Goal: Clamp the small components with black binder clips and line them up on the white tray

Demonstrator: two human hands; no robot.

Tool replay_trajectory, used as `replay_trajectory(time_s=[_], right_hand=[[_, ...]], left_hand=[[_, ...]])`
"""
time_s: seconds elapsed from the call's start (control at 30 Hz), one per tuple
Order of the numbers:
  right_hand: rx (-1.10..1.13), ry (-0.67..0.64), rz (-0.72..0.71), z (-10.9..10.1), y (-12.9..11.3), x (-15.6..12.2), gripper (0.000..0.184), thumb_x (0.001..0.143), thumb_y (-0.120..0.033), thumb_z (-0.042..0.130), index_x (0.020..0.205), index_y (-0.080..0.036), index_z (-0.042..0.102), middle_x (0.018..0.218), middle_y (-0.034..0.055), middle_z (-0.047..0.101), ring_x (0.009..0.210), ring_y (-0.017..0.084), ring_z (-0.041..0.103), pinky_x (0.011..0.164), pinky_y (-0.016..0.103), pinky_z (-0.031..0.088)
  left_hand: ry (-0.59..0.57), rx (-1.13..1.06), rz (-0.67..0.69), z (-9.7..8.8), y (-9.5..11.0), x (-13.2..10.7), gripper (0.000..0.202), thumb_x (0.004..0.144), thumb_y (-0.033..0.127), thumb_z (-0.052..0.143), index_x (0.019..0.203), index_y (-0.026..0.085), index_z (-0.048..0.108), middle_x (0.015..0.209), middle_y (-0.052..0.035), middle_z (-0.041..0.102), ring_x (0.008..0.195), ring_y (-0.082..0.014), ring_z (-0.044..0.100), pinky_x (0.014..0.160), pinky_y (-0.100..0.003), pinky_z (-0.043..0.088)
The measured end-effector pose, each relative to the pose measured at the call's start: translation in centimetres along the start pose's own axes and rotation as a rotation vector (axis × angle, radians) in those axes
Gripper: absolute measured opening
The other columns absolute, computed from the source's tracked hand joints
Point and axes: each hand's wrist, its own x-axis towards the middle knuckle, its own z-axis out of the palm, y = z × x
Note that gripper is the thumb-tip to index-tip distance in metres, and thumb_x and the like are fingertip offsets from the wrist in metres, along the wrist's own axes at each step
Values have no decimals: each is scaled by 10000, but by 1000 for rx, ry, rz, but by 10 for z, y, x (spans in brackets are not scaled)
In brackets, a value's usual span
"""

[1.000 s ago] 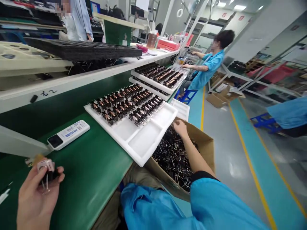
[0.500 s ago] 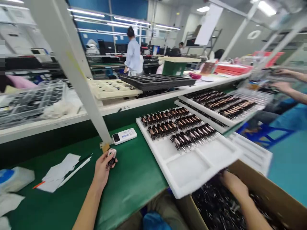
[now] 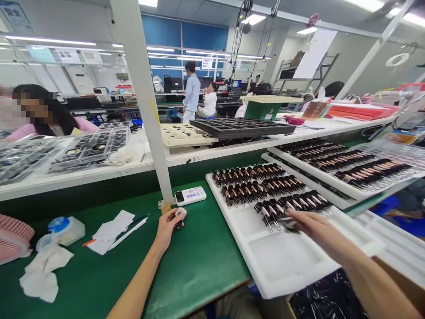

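My left hand (image 3: 166, 228), above the green bench, is closed around a small silver-pink piece (image 3: 181, 214) with a round lens-like spot. Something dark shows under it, partly hidden by my fingers. Over the white foam tray (image 3: 235, 248), my right hand (image 3: 318, 230) has its fingers closed on a black binder clip, blurred and partly covered. That clip is at the front row of black binder clips (image 3: 265, 212), which grip pinkish pieces. More rows of clipped pieces (image 3: 247, 186) lie behind. Below the tray, a cardboard box holds many loose binder clips (image 3: 328, 297).
A white handheld device (image 3: 191, 196) lies beside a white post (image 3: 146, 88). Paper slips (image 3: 111, 230), a white pen (image 3: 128, 234), a blue-capped bottle (image 3: 68, 230) and tissue (image 3: 44, 270) are at left. Another filled tray (image 3: 358, 161) stands right. Co-workers sit and stand beyond the shelf.
My right hand has moved up from the box of loose clips to the front row in the tray. My left hand still holds the silver-pink piece. The view has turned left.
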Motion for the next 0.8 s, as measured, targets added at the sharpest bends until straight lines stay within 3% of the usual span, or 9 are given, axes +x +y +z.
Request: replay_trajectory(time_s=[0.03, 0.07, 0.23, 0.3, 0.37, 0.5, 0.63, 0.7, 0.8], right_hand=[[15, 94, 53, 19, -11, 23, 436, 974, -626, 519, 854, -277, 750, 787, 79, 663, 779, 298, 577, 754, 437, 434], [41, 73, 64, 39, -21, 45, 419, 941, -606, 612, 833, -221, 738, 842, 87, 663, 814, 277, 581, 788, 416, 442], [292, -371, 2, 122, -51, 134, 429, 883, -560, 734, 976, -142, 703, 1050, 114, 657, 990, 239, 616, 823, 323, 473], [341, -383, 8, 144, -48, 160, 444, 839, -551, 788, 959, -139, 675, 1003, 105, 664, 911, 213, 631, 783, 305, 482], [417, -305, 19, 162, -38, 179, 468, 759, -514, 868, 943, -144, 648, 926, 83, 667, 821, 184, 624, 757, 291, 484], [535, -191, 46, 186, -10, 193, 492, 759, -556, 836, 887, -127, 635, 844, 71, 645, 695, 149, 578, 656, 266, 476], [402, -195, 19, 191, 4, 188, 481, 862, -611, 692, 786, -151, 573, 601, -6, 508, 485, 110, 406, 443, 234, 278], [359, -223, -12, 189, 5, 186, 472, 876, -607, 679, 811, -151, 577, 572, -31, 450, 465, 99, 343, 440, 236, 209], [336, -289, -50, 186, 4, 183, 472, 889, -604, 674, 894, -135, 612, 615, -28, 443, 494, 99, 334, 471, 246, 208]], left_hand=[[1, -4, -1, 0, 0, 1, 494, 664, 407, 878, 1038, 111, 750, 844, -70, 688, 626, -143, 625, 534, -222, 409], [4, -13, 0, -1, 0, 1, 498, 661, 409, 880, 1038, 111, 751, 847, -71, 687, 624, -142, 626, 533, -220, 407], [-3, -47, 24, -8, 1, -4, 502, 698, 437, 858, 1071, 119, 753, 854, -65, 675, 621, -123, 611, 524, -207, 386], [-7, -38, 34, -11, 3, -6, 498, 716, 448, 845, 1074, 115, 754, 846, -66, 670, 625, -122, 605, 522, -206, 381], [-1, -26, 46, -13, 4, -6, 500, 731, 458, 833, 1081, 110, 754, 838, -69, 669, 629, -121, 599, 514, -203, 367], [-8, 7, 34, -16, 3, -6, 517, 742, 464, 820, 1114, 112, 749, 866, -87, 688, 633, -128, 610, 492, -198, 337], [-13, 11, -38, -16, 3, -5, 496, 725, 438, 837, 1102, 128, 751, 910, -89, 703, 652, -131, 621, 572, -219, 457], [-21, -3, -52, -17, 4, -5, 479, 719, 419, 844, 1101, 146, 748, 939, -83, 704, 677, -131, 618, 629, -245, 514], [-57, -3, -34, -19, 8, -6, 471, 713, 395, 851, 1109, 164, 739, 988, -90, 703, 731, -151, 621, 636, -259, 544]])
